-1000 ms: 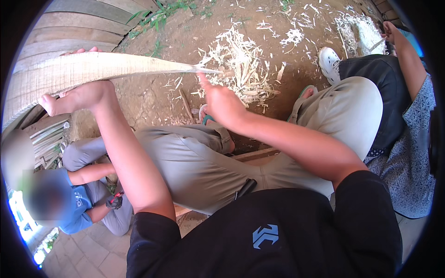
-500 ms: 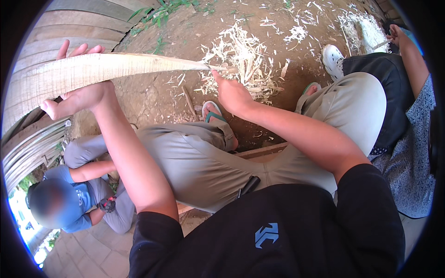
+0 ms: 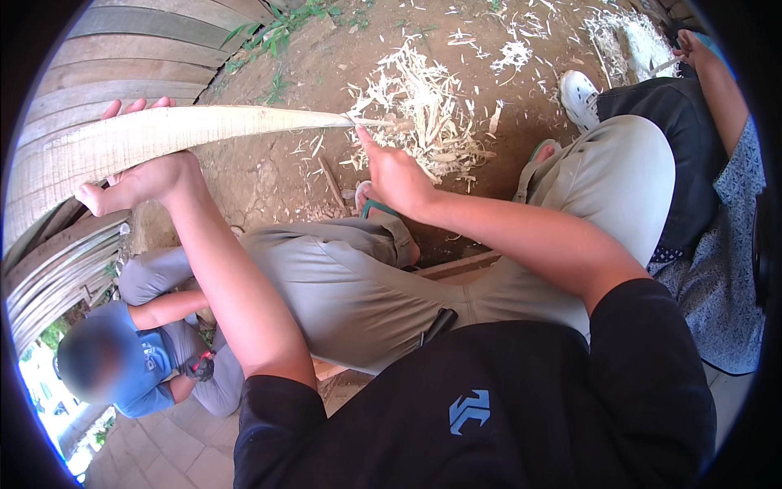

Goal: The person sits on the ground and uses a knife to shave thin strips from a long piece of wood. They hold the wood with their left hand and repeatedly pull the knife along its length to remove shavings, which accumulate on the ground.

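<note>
My left hand (image 3: 142,181) supports a long, pale curved wooden piece (image 3: 191,126), broad at the left and narrowing to a thin point at the right. Its thumb is on the near side and several fingertips show past the far edge. My right hand (image 3: 401,178) is at the narrow end, index finger stretched out with its tip against or just beside the wood. The other fingers curl in, and what they hold, if anything, is hidden. A small dark sliver shows by that fingertip, too fine to identify.
Wood shavings (image 3: 423,114) lie heaped on the dirt ground beyond my right hand. A plank wall (image 3: 134,69) stands at far left. One person in a blue shirt (image 3: 155,363) sits at left; another person's arm (image 3: 725,98) and white shoe (image 3: 580,99) show at right.
My right hand has shifted left, its index finger staying by the wood's narrow end. The wooden piece has tilted slightly, its narrow part a little lower in view. My left hand keeps its hold.
</note>
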`<state>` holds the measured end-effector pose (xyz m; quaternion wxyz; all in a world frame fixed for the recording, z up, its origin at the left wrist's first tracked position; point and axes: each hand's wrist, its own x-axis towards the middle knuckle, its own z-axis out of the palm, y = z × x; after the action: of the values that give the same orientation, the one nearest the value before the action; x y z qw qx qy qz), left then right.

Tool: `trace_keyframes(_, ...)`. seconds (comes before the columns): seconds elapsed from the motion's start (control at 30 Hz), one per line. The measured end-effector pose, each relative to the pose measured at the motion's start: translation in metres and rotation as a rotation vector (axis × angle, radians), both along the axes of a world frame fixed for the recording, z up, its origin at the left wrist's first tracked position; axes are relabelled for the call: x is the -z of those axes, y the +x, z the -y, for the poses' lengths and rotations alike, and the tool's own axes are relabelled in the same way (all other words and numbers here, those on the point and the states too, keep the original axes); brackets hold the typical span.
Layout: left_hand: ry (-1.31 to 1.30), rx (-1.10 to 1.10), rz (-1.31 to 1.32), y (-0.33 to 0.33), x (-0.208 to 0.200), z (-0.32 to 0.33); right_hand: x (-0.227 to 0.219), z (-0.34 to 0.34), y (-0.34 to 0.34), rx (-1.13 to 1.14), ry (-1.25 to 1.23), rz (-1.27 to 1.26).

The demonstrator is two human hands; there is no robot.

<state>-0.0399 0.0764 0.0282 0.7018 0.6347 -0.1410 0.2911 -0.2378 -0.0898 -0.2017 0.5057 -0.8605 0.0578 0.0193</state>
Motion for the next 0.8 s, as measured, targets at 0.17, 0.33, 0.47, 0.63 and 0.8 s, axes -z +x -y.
trace_keyframes(0.17,-0.003,-0.005,-0.002,-0.002,0.000,0.002,0.001,0.002,-0.003,-0.020,-0.030,-0.042)
trace_keyframes(0.33,-0.021,0.001,-0.010,-0.001,0.000,0.002,0.012,0.008,-0.001,-0.011,-0.038,-0.210)
trace_keyframes(0.47,-0.053,0.028,-0.029,0.001,0.001,-0.003,0.011,-0.010,-0.010,0.046,-0.009,0.103)
trace_keyframes(0.63,-0.051,0.023,-0.042,0.003,0.001,-0.004,0.033,0.010,0.002,0.014,-0.053,-0.190)
trace_keyframes(0.8,0.003,-0.024,-0.016,-0.004,-0.001,0.001,0.031,0.001,-0.002,0.023,-0.042,-0.049)
